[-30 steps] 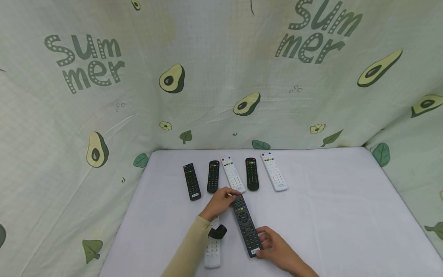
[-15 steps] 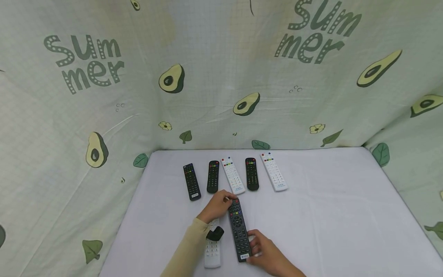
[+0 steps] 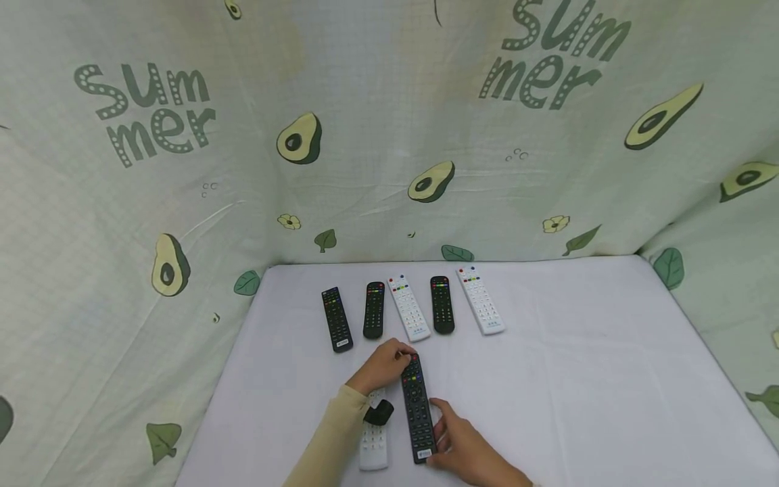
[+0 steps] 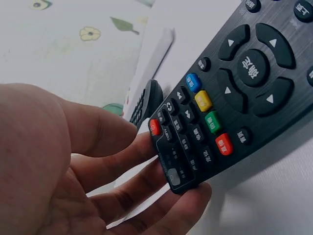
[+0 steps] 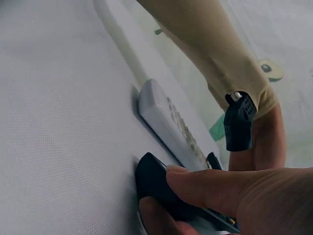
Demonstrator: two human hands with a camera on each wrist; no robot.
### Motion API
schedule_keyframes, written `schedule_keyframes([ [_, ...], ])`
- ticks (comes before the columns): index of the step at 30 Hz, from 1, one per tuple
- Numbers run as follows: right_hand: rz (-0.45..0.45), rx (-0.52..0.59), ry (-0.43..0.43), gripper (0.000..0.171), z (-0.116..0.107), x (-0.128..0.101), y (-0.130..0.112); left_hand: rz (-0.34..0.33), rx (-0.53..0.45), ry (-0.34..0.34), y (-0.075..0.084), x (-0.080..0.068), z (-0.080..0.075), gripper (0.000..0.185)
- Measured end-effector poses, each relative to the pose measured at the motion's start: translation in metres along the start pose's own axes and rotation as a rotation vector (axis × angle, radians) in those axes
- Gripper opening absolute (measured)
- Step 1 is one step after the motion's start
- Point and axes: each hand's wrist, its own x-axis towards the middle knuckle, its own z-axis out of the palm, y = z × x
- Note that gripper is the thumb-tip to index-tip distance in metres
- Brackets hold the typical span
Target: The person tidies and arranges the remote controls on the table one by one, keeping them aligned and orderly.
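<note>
A long black remote (image 3: 416, 406) lies lengthwise on the white table (image 3: 578, 379), held at both ends. My left hand (image 3: 389, 362) pinches its far end, fingers curled round the tip by the red power button (image 4: 155, 127). In the left wrist view the remote (image 4: 234, 93) fills the right side, fingers (image 4: 142, 205) beneath it. My right hand (image 3: 453, 443) grips the near end. In the right wrist view the thumb (image 5: 205, 188) lies over the remote's dark end (image 5: 154, 178). A white remote (image 3: 373, 446) lies just left of it, partly under my left forearm.
Five remotes stand in a row at the back: black (image 3: 337, 319), black (image 3: 374, 310), white (image 3: 409, 308), black (image 3: 442, 304), white (image 3: 481, 301). An avocado-print cloth (image 3: 389, 135) walls the table on three sides. A black wrist camera (image 3: 380, 411) sits on the left sleeve.
The black remote has shifted left and toward me and turned straighter, now lying close beside the white remote. Both hands moved with it, still holding its ends.
</note>
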Motion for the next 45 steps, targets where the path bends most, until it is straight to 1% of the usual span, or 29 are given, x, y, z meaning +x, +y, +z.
schedule_keyframes([
  [8, 0.004, -0.005, -0.025, 0.096, 0.002, 0.001, 0.001, 0.01, 0.03, -0.031, 0.0, -0.001, 0.005, 0.029],
  [17, 0.017, -0.036, -0.032, 0.094, 0.001, -0.001, -0.002, 0.052, 0.103, -0.027, 0.003, -0.002, 0.007, 0.029],
  [25, 0.018, -0.061, -0.052, 0.095, -0.001, -0.003, -0.002, 0.041, 0.105, -0.034, 0.007, -0.002, 0.008, 0.031],
  [31, -0.009, -0.111, -0.039, 0.094, -0.011, -0.005, -0.002, 0.036, 0.129, -0.025, 0.011, -0.001, 0.007, 0.032],
  [34, -0.033, -0.159, 0.007, 0.09, -0.022, -0.005, -0.005, 0.048, 0.144, -0.009, 0.014, 0.0, 0.006, 0.032],
  [37, -0.042, -0.232, 0.098, 0.083, -0.038, -0.005, -0.011, 0.067, 0.153, 0.012, 0.019, 0.002, 0.005, 0.031],
  [40, 0.008, -0.279, 0.245, 0.073, -0.057, 0.0, -0.015, 0.094, 0.145, 0.033, 0.026, 0.004, 0.005, 0.029],
  [44, 0.058, -0.298, 0.442, 0.059, -0.085, 0.01, -0.013, 0.128, 0.123, 0.046, 0.036, 0.007, 0.007, 0.03],
  [45, 0.057, -0.303, 0.48, 0.057, -0.093, 0.011, -0.011, 0.137, 0.115, 0.047, 0.039, 0.009, 0.008, 0.031],
])
